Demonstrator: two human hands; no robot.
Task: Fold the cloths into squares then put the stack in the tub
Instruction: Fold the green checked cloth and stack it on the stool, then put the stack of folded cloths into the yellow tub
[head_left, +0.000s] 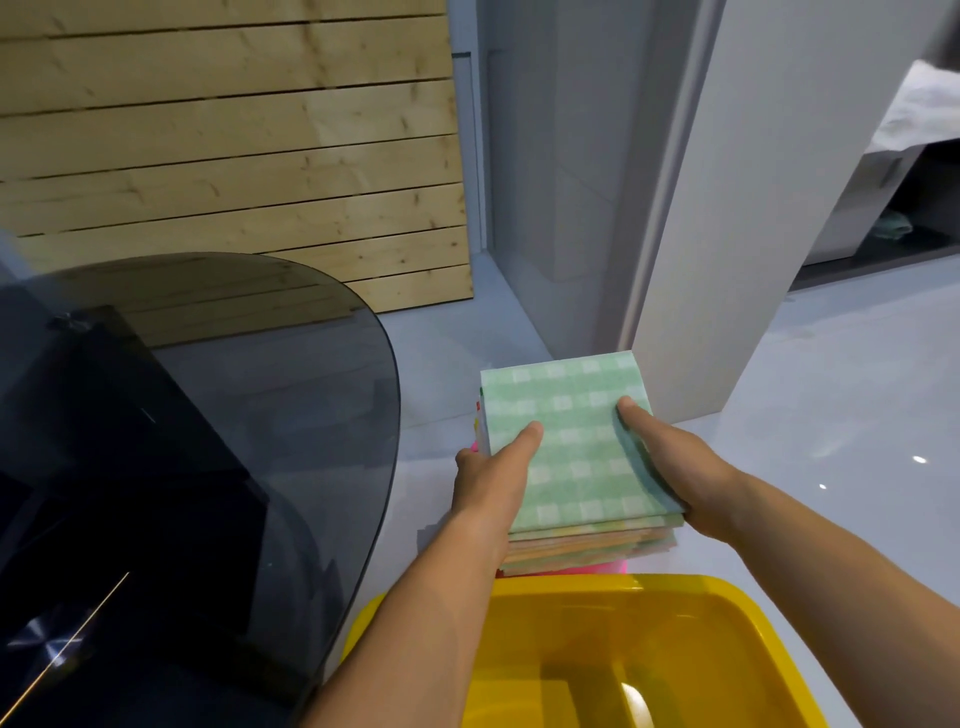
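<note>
Two hands carry one stack of folded cloths (576, 447), the left hand (491, 483) at its 8 o'clock edge and the right hand (680, 467) at its 4 o'clock edge. Each thumb lies flat on the top cloth, a green check. The fingers go under the stack and hold it, mostly hidden. Orange and pink layers show at the near edge, too tightly packed to count. The stack is in the air at 12 o'clock from the one yellow tub (727, 587), not inside it. One dark glass tabletop (208, 415) lies at 9 o'clock.
</note>
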